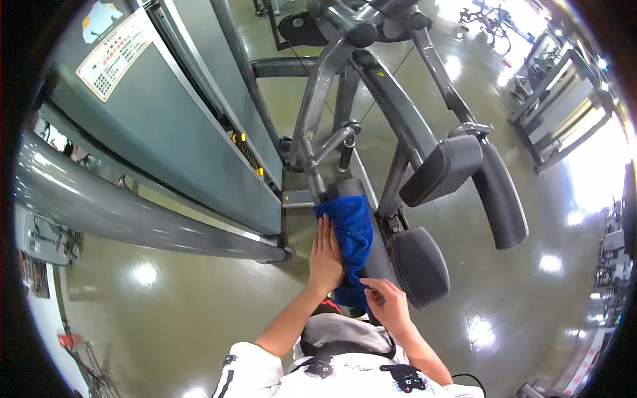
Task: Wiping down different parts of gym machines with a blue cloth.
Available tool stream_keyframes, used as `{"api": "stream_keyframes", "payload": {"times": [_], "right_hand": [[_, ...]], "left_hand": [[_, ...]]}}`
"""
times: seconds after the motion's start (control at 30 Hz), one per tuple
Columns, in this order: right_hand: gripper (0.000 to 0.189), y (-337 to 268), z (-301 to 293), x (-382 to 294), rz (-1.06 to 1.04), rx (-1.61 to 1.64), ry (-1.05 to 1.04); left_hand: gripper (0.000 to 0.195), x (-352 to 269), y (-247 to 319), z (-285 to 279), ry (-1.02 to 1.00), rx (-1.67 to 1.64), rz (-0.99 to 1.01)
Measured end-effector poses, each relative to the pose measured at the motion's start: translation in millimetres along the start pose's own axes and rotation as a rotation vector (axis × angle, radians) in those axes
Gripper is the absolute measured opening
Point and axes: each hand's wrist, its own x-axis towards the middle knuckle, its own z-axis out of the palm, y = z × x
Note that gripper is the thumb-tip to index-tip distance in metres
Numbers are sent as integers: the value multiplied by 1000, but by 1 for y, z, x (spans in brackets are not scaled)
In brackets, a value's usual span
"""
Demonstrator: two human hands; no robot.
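Observation:
A blue towel (352,231) lies draped along a dark grey padded roller (373,256) of a gym machine, its near end bunched up. My left hand (327,253) rests flat against the towel's left side, fingers straight and close together. On the near right side, my right hand (387,302) has its fingers bent, with the index fingertip at the towel's edge. Whether thumb and finger pinch the cloth is hard to tell. Just right of the roller is a dark padded seat or cushion (420,266).
A grey weight-stack housing (199,134) with a thick curved tube (149,209) stands at left. Metal arms (398,104) and two more pads (443,169) rise ahead and right. Other gym machines (562,109) stand farther off on the glossy floor (497,278).

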Motion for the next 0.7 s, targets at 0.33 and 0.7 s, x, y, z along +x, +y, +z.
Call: {"api": "stream_keyframes", "payload": {"times": [0.33,0.7], "right_hand": [[23,-13,31,61,-263,-169,-80],[16,-2,-7,2,-86,75,-251]], "left_hand": [[77,81,-57,1,66,-66,38],[89,-45,25,22,90,-609,-233]]}}
